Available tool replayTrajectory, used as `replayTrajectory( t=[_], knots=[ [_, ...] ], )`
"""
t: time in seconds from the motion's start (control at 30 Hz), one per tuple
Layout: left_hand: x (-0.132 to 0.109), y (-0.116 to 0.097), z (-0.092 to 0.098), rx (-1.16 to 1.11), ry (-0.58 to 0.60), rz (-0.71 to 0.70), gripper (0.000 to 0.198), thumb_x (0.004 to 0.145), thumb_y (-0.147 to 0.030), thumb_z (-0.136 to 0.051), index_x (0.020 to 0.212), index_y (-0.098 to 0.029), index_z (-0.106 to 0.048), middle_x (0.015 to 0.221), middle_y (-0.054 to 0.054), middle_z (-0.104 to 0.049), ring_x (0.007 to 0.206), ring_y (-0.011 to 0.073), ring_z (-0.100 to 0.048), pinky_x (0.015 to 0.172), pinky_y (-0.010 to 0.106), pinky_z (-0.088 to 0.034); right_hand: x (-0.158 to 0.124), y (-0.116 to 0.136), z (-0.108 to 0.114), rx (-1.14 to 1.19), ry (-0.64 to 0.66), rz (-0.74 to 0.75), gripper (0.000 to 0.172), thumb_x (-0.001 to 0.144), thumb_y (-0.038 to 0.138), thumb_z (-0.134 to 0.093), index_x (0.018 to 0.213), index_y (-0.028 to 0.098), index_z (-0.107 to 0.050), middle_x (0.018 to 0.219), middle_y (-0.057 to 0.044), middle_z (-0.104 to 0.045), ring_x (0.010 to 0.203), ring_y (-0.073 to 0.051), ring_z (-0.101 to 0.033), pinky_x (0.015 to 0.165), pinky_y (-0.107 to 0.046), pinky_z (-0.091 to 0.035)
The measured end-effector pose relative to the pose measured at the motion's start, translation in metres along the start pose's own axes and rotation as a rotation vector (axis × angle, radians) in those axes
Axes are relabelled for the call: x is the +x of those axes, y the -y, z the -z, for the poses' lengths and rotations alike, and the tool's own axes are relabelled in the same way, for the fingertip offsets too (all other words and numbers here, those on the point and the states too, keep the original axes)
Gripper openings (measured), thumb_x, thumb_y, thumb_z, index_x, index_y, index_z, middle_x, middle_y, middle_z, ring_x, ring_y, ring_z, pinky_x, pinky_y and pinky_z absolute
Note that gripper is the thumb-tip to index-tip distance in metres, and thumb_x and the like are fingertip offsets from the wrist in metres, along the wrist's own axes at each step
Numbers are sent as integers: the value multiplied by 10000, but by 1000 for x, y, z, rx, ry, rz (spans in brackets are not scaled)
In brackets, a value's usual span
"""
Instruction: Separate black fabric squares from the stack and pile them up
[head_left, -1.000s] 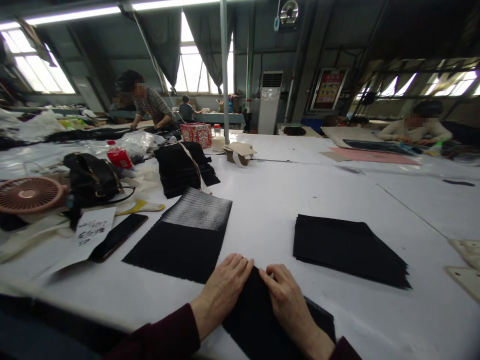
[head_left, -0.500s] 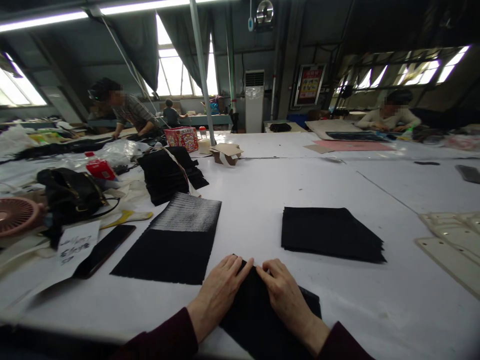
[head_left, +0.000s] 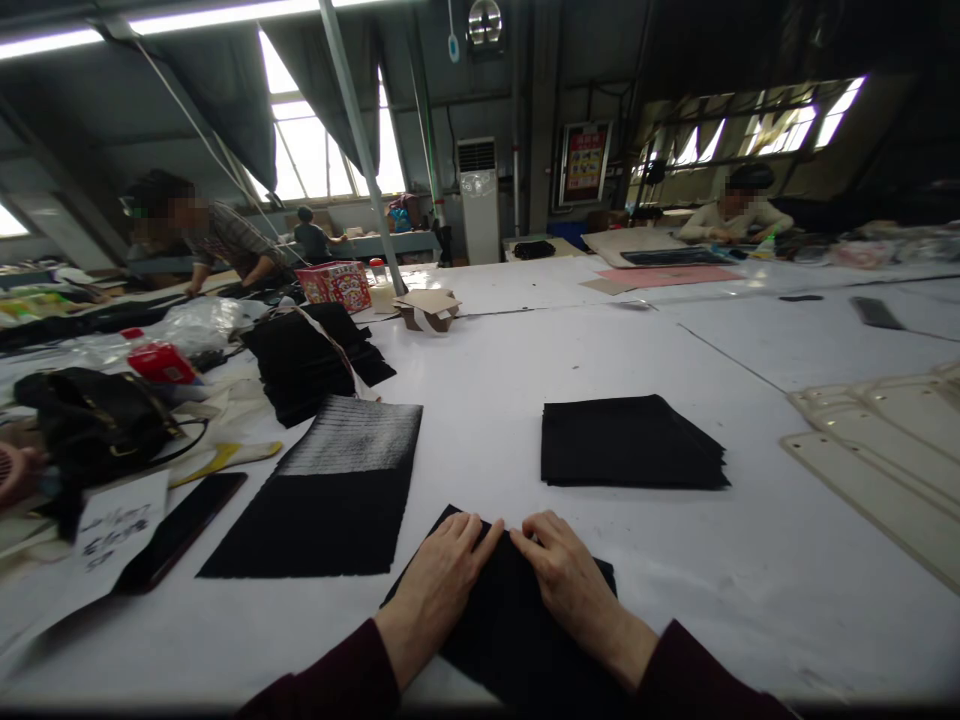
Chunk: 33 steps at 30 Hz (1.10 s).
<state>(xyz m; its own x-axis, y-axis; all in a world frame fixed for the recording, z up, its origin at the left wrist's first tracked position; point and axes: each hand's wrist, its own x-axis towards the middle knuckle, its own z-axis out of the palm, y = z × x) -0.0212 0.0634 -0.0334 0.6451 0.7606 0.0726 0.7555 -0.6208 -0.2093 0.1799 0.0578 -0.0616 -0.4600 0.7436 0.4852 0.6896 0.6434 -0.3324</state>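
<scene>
A black fabric piece lies at the table's near edge under both of my hands. My left hand grips its far edge on the left, with the index finger reaching toward the middle. My right hand holds the same edge from the right, fingers bent and closed on the cloth. The two index fingertips almost meet there; my thumbs are mostly hidden. Beyond the left hand is a stack of black pieces with a shiny greyish band at its far end. Another black stack sits beyond the right hand.
Left of the stacks are a dark phone, a paper with handwriting, a black bag and a tied black bundle. Pale templates cover the right side. A small cardboard box stands farther back. Several people work behind.
My view has swung a little to the right, so the surroundings shift left. Both hands stay on the fabric's far edge, and more of the cloth shows left of my left hand.
</scene>
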Motion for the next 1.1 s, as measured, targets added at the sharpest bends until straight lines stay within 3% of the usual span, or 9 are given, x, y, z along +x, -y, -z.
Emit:
replayTrajectory(
  t=[0.17,0.27,0.47,0.6,0.73,0.83,1.1],
  knots=[
    [3,-7,4,17,21,-52,530,866,-16,-417,1388,-110,-420,1236,111,-560,1134,237,-536,1033,377,-414,-6,-1,9,24,10,-18,298,917,16,-413,1063,163,-626,927,-65,-554,886,-199,-488,781,-351,-471],
    [4,-12,4,45,34,-56,552,855,1,-410,1400,-82,-399,1216,116,-574,1107,227,-552,1016,355,-430,-11,-2,15,27,28,-29,303,915,12,-419,1079,166,-622,933,-62,-552,895,-202,-489,796,-357,-468],
    [7,-21,6,43,29,-56,606,869,-26,-424,1452,-175,-350,1151,94,-592,1054,231,-574,983,402,-456,-17,-5,21,33,54,-53,292,917,12,-432,1078,155,-630,944,-63,-559,903,-200,-485,813,-358,-465],
    [12,-24,6,16,35,-94,526,896,-25,-394,1413,-122,-405,1269,114,-554,1165,228,-528,1052,376,-413,-22,-10,23,57,67,-53,267,912,21,-453,1050,152,-640,952,-71,-564,910,-202,-489,816,-356,-467],
    [14,-29,6,8,73,-90,558,877,-3,-389,1429,-90,-376,1211,111,-582,1093,214,-561,1011,348,-450,-28,-13,27,71,54,-60,296,914,10,-430,1063,156,-640,943,-72,-563,909,-199,-494,813,-345,-466],
    [14,-34,9,15,53,-91,606,876,-21,-410,1464,-141,-328,1184,96,-586,1070,225,-570,981,368,-471,-32,-15,30,88,53,-59,281,912,8,-435,1036,150,-643,946,-74,-560,906,-197,-490,814,-343,-461],
    [21,-45,13,28,81,-117,558,862,9,-395,1409,-99,-408,1223,109,-583,1123,224,-563,1016,352,-456,-41,-21,37,102,74,-53,254,926,34,-445,1052,147,-633,958,-76,-551,911,-197,-475,819,-340,-451]
  ],
)
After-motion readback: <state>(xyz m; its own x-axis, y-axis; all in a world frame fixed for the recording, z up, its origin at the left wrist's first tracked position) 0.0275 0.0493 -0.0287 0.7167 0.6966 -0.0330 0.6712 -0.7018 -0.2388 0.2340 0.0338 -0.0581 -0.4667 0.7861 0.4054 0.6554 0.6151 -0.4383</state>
